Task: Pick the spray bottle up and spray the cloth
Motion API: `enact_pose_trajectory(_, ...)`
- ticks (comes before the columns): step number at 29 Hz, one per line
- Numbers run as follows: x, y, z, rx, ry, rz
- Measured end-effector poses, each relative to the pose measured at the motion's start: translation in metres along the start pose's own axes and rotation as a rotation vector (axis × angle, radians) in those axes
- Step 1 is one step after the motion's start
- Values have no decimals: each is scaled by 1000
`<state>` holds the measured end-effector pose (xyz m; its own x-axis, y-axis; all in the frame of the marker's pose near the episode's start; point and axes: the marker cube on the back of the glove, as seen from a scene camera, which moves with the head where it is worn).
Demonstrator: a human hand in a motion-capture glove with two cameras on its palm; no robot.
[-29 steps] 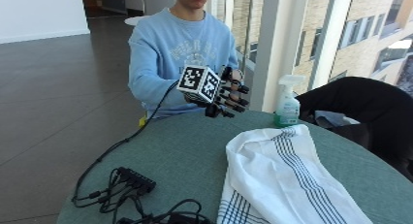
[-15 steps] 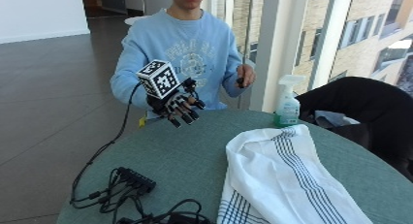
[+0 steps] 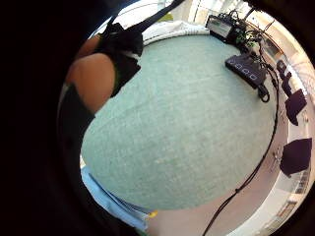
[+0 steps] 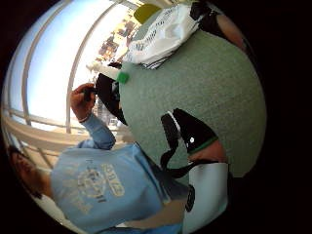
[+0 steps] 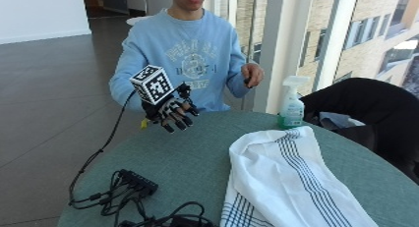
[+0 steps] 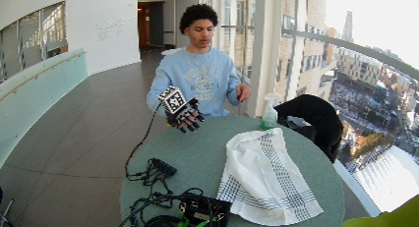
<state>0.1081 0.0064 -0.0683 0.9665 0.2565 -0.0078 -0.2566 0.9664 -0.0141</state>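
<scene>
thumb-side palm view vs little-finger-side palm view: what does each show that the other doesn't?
Only the thumb-side view shows the green-capped spray bottle standing at the table edge, and the person's bare hand raised beside it. Only the little-finger-side view shows the black power strip and its cables. Both share the round green table and the white striped cloth at its far side, plus the pale blue sweatshirt.

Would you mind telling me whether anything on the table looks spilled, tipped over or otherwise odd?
Nothing stands out. The spray bottle stands upright at the table's far edge, the striped cloth lies loosely spread, and the gloved hand hovers holding nothing.
</scene>
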Motion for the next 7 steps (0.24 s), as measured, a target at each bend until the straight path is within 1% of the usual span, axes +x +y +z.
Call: enact_pose_trajectory(7, -1, 2, 3, -21, 11, -6)
